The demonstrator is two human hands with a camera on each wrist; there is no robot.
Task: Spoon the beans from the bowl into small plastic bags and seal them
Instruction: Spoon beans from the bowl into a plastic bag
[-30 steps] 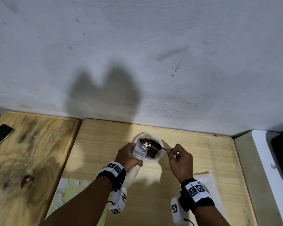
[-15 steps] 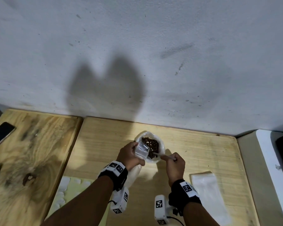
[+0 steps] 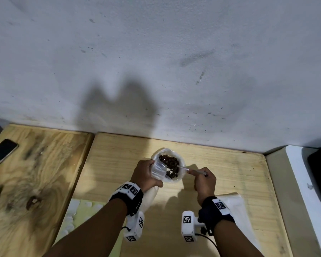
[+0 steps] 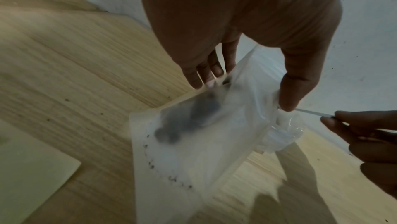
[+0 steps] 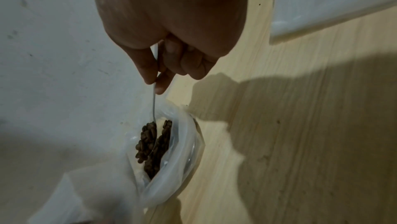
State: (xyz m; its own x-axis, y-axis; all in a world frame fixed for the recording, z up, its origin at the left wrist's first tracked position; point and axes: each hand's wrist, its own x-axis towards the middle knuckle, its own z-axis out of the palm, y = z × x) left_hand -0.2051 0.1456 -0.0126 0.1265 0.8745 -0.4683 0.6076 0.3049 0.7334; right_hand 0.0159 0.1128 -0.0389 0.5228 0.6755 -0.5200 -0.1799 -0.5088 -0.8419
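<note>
A white bowl of dark brown beans stands on the light wooden table near the wall. My left hand grips a small clear plastic bag by its open mouth, held at the bowl's left rim. In the left wrist view the bag hangs below my fingers with a few dark beans inside. My right hand pinches the handle of a thin spoon. The spoon's tip is down among the beans in the bowl.
Flat empty plastic bags lie on the table by my right wrist. A pale yellow-green sheet lies at the front left. A dark phone rests on the darker wooden table to the left. A white surface borders the right edge.
My right hand has moved back to the right and the spoon has dipped into the beans. The left hand still holds the bag at the bowl's rim.
</note>
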